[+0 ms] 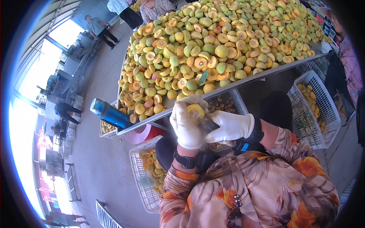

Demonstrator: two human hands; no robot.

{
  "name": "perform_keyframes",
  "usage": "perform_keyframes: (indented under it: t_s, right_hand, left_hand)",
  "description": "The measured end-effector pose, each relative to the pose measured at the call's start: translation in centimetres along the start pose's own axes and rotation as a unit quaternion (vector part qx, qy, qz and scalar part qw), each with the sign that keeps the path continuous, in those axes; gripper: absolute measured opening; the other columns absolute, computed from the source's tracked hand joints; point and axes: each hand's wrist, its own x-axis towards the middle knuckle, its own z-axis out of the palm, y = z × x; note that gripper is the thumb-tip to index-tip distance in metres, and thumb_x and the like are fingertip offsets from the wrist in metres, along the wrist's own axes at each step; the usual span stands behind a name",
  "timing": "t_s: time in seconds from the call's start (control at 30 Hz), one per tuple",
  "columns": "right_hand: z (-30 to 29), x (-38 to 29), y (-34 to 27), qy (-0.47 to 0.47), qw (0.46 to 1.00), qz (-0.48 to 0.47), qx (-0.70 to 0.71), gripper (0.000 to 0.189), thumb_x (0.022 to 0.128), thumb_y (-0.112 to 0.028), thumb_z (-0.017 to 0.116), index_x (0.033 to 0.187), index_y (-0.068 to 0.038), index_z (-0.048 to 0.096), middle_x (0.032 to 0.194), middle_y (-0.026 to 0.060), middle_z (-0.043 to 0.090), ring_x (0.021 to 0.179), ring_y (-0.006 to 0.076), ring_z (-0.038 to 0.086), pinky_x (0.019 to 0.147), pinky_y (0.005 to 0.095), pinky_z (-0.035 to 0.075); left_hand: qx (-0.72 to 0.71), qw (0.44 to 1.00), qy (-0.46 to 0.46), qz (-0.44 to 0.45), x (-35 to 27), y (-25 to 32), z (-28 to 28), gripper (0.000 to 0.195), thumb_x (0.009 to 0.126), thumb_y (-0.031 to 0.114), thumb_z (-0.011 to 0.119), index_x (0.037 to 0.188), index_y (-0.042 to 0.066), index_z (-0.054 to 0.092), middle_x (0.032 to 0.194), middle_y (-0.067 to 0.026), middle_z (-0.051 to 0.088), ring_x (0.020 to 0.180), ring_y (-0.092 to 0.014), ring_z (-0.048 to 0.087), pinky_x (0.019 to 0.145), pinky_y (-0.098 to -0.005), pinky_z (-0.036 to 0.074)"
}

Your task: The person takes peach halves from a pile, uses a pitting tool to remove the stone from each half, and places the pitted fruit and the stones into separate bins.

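My left hand [186, 126], in a white glove, cups a yellow stone-fruit half [196, 110] with its cut face up. My right hand [230, 127], also gloved in white, grips a hand tool [210, 125] with a dark handle. Its working end meets the fruit, but my fingers and blur hide its exact shape. Both hands are close together above my lap, just before the near edge of a metal-rimmed table [228, 89]. On that table lies a large heap of halved yellow-green stone fruit [196, 48], some with the pit still in the flesh.
A blue flask [109, 113] lies at the table's left corner. White plastic crates of fruit stand at my left [139, 173] and right [322, 105]. Under the table edge, another crate [241, 102] holds brown pits near a red bucket [152, 134]. A person [349, 62] sits at right.
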Motion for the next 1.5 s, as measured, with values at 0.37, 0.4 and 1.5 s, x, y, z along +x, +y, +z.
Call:
perform_keyframes:
  t_s: [0.37,0.4,1.5]
  right_hand:
    - [-0.2,-0.8,0.4,-0.032,0.993,0.037,0.103,0.017,0.085,-0.016,0.064,0.089,0.000,0.058,0.052,0.0023,0.051,0.039,0.0121,0.049,0.036,0.0273,0.037]
    - [-0.4,-1.0,0.2,-0.066,0.982,0.058,0.169,0.016,0.085,-0.015,0.064,0.086,-0.001,0.057,0.051,0.0022,0.050,0.037,0.0116,0.046,0.035,0.0268,0.035]
    - [-2.8,1.2,17.9,-0.027,0.906,0.256,-0.337,0.043,0.079,-0.029,0.060,0.111,-0.001,0.064,0.105,0.0291,0.068,0.101,0.0440,0.066,0.090,0.0479,0.053]
  left_hand:
    - [0.068,0.997,-0.033,-0.018,0.6,-1.1,0.3,0.054,0.103,0.046,0.050,0.096,-0.005,0.065,0.083,-0.0145,0.069,0.073,-0.021,0.065,0.068,-0.0328,0.053]
    - [0.073,0.994,-0.080,-0.025,0.9,-0.8,-0.1,0.054,0.103,0.046,0.050,0.096,-0.006,0.066,0.083,-0.0149,0.069,0.073,-0.022,0.065,0.069,-0.0335,0.053]
    - [0.810,0.497,-0.024,-0.311,15.9,-4.0,-23.3,0.058,0.081,0.038,0.076,0.128,0.008,0.059,0.121,-0.0179,0.069,0.114,-0.032,0.066,0.094,-0.0438,0.053]
